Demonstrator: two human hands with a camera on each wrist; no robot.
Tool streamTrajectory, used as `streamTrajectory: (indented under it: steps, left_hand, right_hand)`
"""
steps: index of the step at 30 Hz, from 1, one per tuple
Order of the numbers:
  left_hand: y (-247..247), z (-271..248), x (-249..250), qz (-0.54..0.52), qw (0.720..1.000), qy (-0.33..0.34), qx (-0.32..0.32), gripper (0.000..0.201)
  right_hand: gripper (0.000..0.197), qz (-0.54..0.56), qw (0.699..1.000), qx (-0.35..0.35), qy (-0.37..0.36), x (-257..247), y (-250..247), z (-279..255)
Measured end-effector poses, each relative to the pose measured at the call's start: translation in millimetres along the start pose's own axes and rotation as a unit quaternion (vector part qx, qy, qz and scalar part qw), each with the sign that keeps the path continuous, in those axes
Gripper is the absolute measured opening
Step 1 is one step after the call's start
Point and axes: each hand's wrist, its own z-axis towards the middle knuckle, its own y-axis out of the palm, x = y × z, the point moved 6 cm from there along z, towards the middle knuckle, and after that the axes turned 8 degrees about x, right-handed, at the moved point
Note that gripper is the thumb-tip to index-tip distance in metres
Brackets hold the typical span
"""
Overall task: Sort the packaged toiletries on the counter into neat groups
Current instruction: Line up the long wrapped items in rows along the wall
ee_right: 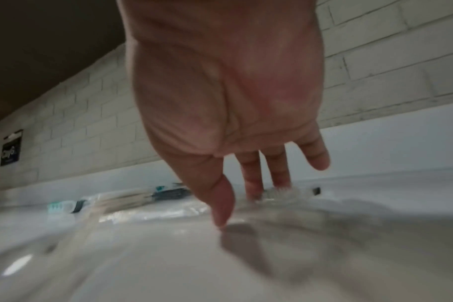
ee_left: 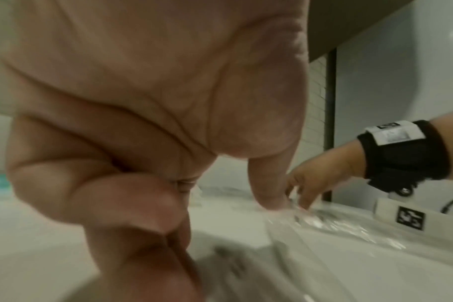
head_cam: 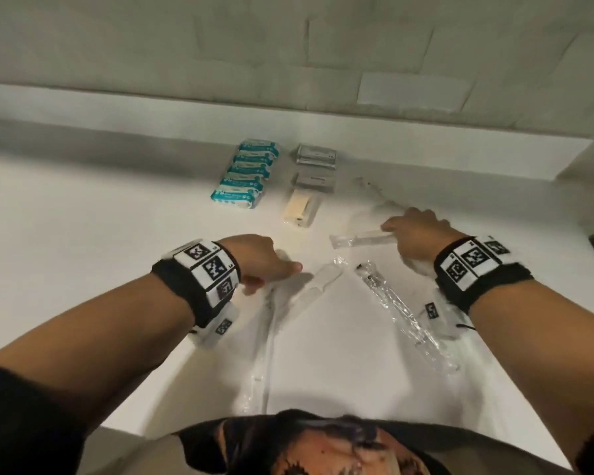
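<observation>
On the white counter (head_cam: 117, 217) lie several toothbrushes in clear wrappers. My right hand (head_cam: 412, 231) reaches forward with straight fingers, their tips resting on one wrapped toothbrush (head_cam: 359, 238) that lies crosswise. The right wrist view shows that hand (ee_right: 246, 204) spread, with its thumb tip on the counter. My left hand (head_cam: 271, 265) has its fingers curled over the upper end of a long wrapped toothbrush (head_cam: 266, 337); its thumb points right. The left wrist view of this hand (ee_left: 168, 204) is blurred. Two more wrapped toothbrushes (head_cam: 319, 286) (head_cam: 402, 310) lie between my hands.
At the back stands a tidy row of teal soap packets (head_cam: 244, 173). To their right are two grey boxes (head_cam: 316, 156) and a cream packet (head_cam: 300, 209). Another clear wrapper (head_cam: 374, 190) lies beyond my right hand. A raised white ledge (head_cam: 288, 125) and a tiled wall close off the back.
</observation>
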Motion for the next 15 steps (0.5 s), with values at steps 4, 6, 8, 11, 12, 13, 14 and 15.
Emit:
streamTrajectory:
  steps: [4,6,8,11,12,13,14,15]
  left_hand:
    - [26,-19,23,-0.053,0.999,0.010,0.010,0.038]
    - [30,-19,27,-0.032,0.999,-0.004,0.027,0.042]
    - [29,-19,32,-0.024,0.999,-0.011,0.033,0.039]
    - [17,-21,42,-0.080,0.995,0.001,0.057,0.032]
    - [12,-23,49,-0.109,0.991,0.016,0.071,0.030]
    - [5,-24,55,-0.147,0.985,0.033,0.086,0.029]
    - [-1,-25,65,-0.183,0.977,0.052,0.096,0.029]
    - [-7,-26,75,-0.202,0.971,0.072,0.106,0.028]
  right_hand:
    - [0.018,0.013,0.999,0.051,-0.012,5,6,-20]
    - [0.011,0.035,0.998,0.055,-0.013,7,5,-28]
    - [0.009,0.111,0.991,0.071,0.010,17,-3,-36]
    - [0.009,0.232,0.965,0.109,0.053,41,-21,-48]
    - [0.008,0.268,0.955,0.113,0.066,51,-26,-55]
    - [0.009,0.300,0.945,0.107,0.073,59,-29,-62]
    - [0.013,0.325,0.937,0.094,0.081,68,-30,-72]
    - [0.020,0.342,0.932,0.077,0.087,75,-30,-79]
